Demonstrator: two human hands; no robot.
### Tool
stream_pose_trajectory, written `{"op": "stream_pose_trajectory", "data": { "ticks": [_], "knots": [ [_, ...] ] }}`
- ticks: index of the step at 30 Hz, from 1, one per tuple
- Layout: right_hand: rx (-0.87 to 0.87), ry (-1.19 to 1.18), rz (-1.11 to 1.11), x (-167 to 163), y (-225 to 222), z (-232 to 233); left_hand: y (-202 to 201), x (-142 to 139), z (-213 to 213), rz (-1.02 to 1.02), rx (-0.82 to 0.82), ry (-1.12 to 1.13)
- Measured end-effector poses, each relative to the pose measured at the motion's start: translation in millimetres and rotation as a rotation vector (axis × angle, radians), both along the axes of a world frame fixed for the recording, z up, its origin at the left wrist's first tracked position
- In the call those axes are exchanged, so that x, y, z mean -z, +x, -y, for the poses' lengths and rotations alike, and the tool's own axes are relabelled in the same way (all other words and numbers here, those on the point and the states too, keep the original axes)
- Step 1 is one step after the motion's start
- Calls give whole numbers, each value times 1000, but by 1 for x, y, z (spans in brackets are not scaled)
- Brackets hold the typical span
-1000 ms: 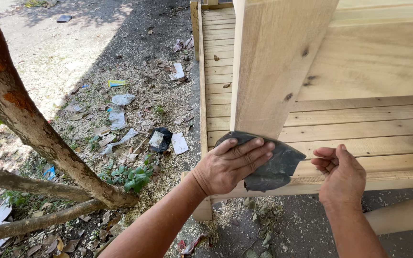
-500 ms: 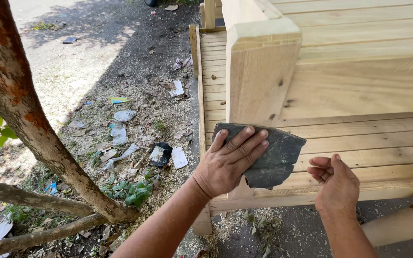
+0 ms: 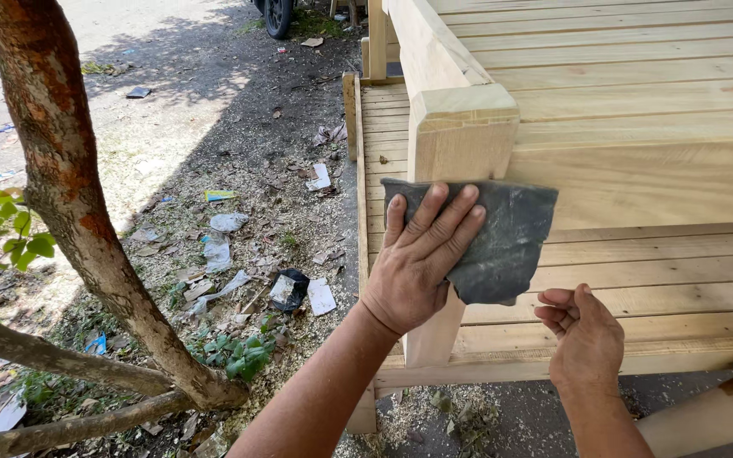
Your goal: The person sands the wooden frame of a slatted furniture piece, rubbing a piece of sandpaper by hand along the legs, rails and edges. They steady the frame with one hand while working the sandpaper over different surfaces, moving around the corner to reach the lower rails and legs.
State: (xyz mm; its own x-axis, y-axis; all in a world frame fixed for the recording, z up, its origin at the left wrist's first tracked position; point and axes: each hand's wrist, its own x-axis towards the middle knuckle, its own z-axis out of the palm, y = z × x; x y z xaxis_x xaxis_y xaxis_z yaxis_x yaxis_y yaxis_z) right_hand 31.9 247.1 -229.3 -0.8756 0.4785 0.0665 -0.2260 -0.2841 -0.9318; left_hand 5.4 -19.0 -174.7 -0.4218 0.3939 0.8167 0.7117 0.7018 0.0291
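Outdoors, on dirt ground (image 3: 239, 127) strewn with sawdust and scraps of litter, an unfinished pale wooden bench (image 3: 638, 110) stands in sunlight. A dark grey sheet of sandpaper (image 3: 506, 242) lies flat against the bench's upright armrest post (image 3: 460, 136), just below the post's squared top and lapping over onto the side rail to the right. The left hand (image 3: 417, 267) presses it there with fingers (image 3: 443, 216) spread flat over the sheet's left half, palm low, not pinching but bearing down. The right hand (image 3: 583, 335) hangs free below the sheet's lower corner, loosely curled, thumb and forefinger close together and holding nothing, near the slatted seat (image 3: 638, 280).

By the look of it, the work in hand is sanding the post's face. A further stroke would call for steady flat pressure, keeping the sheet from folding at the post's edge.

Leftward, a reddish tree trunk (image 3: 61, 170) leans across the view with green leaves (image 3: 2, 229) beside it, and a dark vehicle tyre (image 3: 277, 17) shows at the top.
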Motion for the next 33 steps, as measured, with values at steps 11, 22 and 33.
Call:
{"op": "stream_pose_trajectory", "data": {
  "ticks": [11,22,33],
  "knots": [
    [-6,18,-79,-13,3,-3,22,-7,-6,-68,-16,38],
    [-47,22,-12,-22,7,17,43,-22,-9,-30,-93,35],
    [-58,-19,-29,-29,5,30,9,-74,-29,-115,-216,173]
  ]
}}
